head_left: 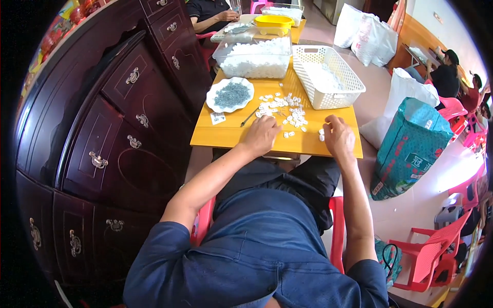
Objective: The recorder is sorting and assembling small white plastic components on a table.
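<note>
White pieces (298, 111) loose on the surface (221, 136); I see left hand (261, 135) at their seven o'clock, right hand (340, 137) at four. Cannot tell what either grip holds.

Left grip (262, 134): near scattered white plastic pieces (295, 110)
Right grip (339, 137): just beside similar pieces (321, 134), over the counter (303, 145)
Scalloped white plate (210, 98): holds small grey parts (233, 95)

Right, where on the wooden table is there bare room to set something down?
Front-left corner of the table, bordered by the plate, small card and left hand. A smaller patch: between left hand and right hand, along the near edge. Crowded: the middle, strewn with white pieces, and farther back, the clear tub and white basket.
</note>
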